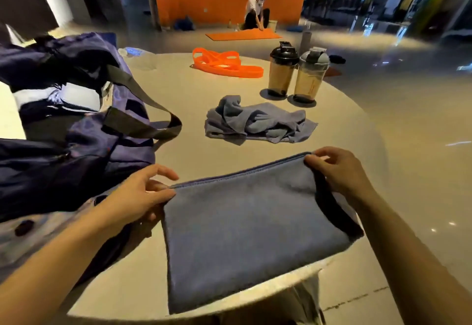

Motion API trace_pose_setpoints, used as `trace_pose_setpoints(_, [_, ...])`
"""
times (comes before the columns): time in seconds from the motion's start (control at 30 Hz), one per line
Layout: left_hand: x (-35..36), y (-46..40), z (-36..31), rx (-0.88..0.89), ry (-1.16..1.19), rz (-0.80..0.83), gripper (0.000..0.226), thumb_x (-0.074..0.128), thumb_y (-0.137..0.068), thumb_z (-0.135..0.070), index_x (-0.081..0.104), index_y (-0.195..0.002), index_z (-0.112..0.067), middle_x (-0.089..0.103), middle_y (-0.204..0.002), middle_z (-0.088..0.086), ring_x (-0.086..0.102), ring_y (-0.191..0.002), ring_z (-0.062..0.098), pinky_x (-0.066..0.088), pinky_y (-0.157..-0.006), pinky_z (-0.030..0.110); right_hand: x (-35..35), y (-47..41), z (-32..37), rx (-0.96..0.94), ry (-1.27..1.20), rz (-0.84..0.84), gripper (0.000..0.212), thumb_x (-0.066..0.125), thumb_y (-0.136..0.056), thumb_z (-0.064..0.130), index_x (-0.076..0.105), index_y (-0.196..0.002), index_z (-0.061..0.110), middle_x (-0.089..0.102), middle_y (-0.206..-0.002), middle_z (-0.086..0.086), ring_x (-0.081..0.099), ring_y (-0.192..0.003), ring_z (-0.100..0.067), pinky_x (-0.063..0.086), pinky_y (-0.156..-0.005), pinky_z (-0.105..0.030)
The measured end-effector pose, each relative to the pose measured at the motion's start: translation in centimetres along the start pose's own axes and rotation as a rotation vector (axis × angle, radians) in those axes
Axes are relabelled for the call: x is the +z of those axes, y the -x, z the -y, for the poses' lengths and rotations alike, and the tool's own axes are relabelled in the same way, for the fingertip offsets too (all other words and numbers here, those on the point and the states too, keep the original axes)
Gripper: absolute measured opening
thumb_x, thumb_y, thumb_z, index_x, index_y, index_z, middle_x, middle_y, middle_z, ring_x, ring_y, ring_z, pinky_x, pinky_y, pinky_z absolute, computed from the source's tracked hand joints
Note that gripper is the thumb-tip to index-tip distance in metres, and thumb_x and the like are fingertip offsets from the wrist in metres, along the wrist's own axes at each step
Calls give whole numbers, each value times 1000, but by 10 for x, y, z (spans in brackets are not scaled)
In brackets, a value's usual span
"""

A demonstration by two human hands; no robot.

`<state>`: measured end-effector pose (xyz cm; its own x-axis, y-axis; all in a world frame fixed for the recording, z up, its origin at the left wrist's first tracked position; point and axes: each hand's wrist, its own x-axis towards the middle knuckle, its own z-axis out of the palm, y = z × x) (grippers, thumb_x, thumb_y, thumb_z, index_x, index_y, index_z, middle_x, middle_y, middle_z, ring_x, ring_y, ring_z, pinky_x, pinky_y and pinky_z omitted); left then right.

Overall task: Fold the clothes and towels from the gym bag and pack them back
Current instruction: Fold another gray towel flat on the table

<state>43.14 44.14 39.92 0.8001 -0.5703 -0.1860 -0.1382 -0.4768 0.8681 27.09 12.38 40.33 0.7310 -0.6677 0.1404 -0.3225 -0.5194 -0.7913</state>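
While both hands hold one towel by its far corners, the rest of the scene reads like this, from left to right:

Gym bag: the dark blue gym bag (76,130) lies open at the left of the frame, its strap looped toward the centre.
Left hand: the left hand (139,198) pinches the far-left corner of the blue towel (252,225), thumb on top and fingers under the edge.
Towel in hand: it lies flat in the lower centre, doubled, its near edge hanging over the table rim (255,294).
Second towel: a crumpled grey-blue towel (258,122) sits in the middle of the frame, unfolded.
Right hand: the right hand (339,168) pinches the far-right corner.
Step, as I judge it: mid-fold on the first towel.
Next move: probably another fold, with edges kept aligned, then into the bag.
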Motion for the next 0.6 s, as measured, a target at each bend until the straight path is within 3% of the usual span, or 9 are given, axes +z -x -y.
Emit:
trace_pose_setpoints(0.13, [-3,-5,3,-52,44,-21,17,62,-91,-18,58,-106,-26,69,-90,8,55,-51,17,48,-44,25,24,-23,-9,23,196,-10,26,60,-91,40,68,-103,19,68,-100,-7,58,-81,-20,40,-66,-26])
trace_pose_setpoints(0.27, [-12,14,-1,-110,38,149,24,66,-81,-33,62,-105,-36,72,-94,-5,69,-79,23,52,-54,25,34,-34,-2,-2,420,13,30,55,-93,43,60,-108,18,66,-110,-10,54,-83,-21,38,-72,-28])
trace_pose_setpoints(0.37, [-8,34,-3,-86,50,305,42,77,-62,-56,70,-101,-41,69,-103,-19,69,-92,11,55,-61,24,34,-15,11,-168,502,-35,41,52,-94,43,51,-128,20,54,-130,-7,57,-99,-23,40,-77,-29])
trace_pose_setpoints(0.43, [-3,43,-2,-58,42,267,53,81,-53,-52,69,-104,-42,68,-104,-22,68,-92,7,57,-72,25,39,14,25,-325,460,110,50,42,-94,54,44,-136,29,46,-140,1,50,-117,-18,42,-93,-33])
trace_pose_setpoints(0.5, [3,47,2,-69,178,192,57,87,-52,-34,67,-105,-40,71,-97,-7,71,-85,16,58,-68,26,55,46,35,-389,531,425,66,15,-86,72,27,-144,43,24,-154,12,22,-139,-10,18,-116,-44])
trace_pose_setpoints(0.53, [8,49,2,-82,278,176,61,90,-52,-27,66,-106,-40,72,-94,4,71,-83,22,58,-64,27,64,58,36,-395,606,542,72,2,-81,76,13,-147,48,7,-158,15,3,-144,-8,1,-119,-47])
trace_pose_setpoints(0.6, [13,52,1,-113,434,115,65,86,-60,-12,62,-112,-42,72,-92,14,71,-81,30,55,-57,31,81,72,34,-388,694,561,74,-6,-78,76,-3,-147,50,-11,-158,16,-14,-145,-10,-15,-115,-50])
